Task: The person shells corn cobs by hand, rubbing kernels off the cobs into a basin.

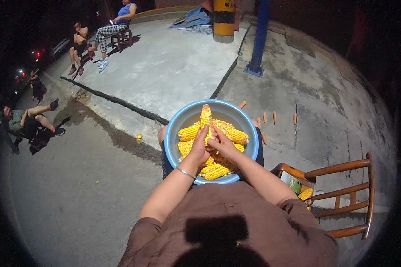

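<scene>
A partly shelled ear of corn (206, 116) points away from me above a blue plastic basin (171, 140) on my lap. My left hand (199, 144) grips the ear from the left side, with a metal bangle on the wrist. My right hand (224, 147) is on its right side, the thumb pressed against the ear where a strip of kernels is gone and pinkish cob shows. Below both hands the basin holds several yellow ears, among them one near its front (215, 171) and one at the right (238, 136), along with loose kernels.
Several bare cobs (274, 117) lie on the concrete beyond the basin's right side. A wooden chair (341, 193) stands at my right with an ear of corn (305, 194) on it. A blue post (259, 40) and a yellow-and-black pillar (224, 23) rise ahead. Seated people (113, 30) are at far left.
</scene>
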Demonstrator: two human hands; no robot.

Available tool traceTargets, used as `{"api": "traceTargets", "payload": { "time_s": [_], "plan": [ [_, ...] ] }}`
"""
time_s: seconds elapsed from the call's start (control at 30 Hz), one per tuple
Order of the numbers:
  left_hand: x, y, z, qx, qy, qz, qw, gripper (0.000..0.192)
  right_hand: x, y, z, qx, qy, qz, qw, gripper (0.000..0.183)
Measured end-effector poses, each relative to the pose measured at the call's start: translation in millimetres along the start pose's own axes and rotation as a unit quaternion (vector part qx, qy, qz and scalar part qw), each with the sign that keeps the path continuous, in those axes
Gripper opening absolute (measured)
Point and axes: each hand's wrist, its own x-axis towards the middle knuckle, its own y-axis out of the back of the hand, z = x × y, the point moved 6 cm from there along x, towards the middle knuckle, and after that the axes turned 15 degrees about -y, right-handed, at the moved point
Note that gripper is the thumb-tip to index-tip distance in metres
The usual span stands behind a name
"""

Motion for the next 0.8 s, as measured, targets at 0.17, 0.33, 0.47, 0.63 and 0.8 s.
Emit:
{"api": "traceTargets", "payload": {
  "time_s": [0.17,0.33,0.47,0.63,0.8],
  "plan": [
    [2.4,-0.8,-7.1,-0.002,0.039,0.001,0.999,0.048,3.3,8.4,9.9,-0.007,0.02,-0.015,1.0,0.067],
    [-3.5,-6.0,-3.9,-0.002,0.061,0.001,0.998,0.048,-11.5,-0.2,-2.4,-0.029,0.01,-0.028,0.999,0.061],
    [-3.7,-8.1,-0.1,0.0,0.056,-0.01,0.998,0.049,-10.8,3.2,0.2,-0.057,0.042,-0.023,0.997,0.06],
    [0.5,-1.7,-4.1,0.002,0.068,-0.026,0.997,0.055,-4.1,-3.1,-8.3,0.081,0.028,-0.082,0.993,0.054],
    [-3.6,-3.4,-3.0,0.012,0.068,0.014,0.998,0.058,-0.9,-3.1,-4.3,-0.015,-0.012,0.009,1.0,0.045]
  ]
}}
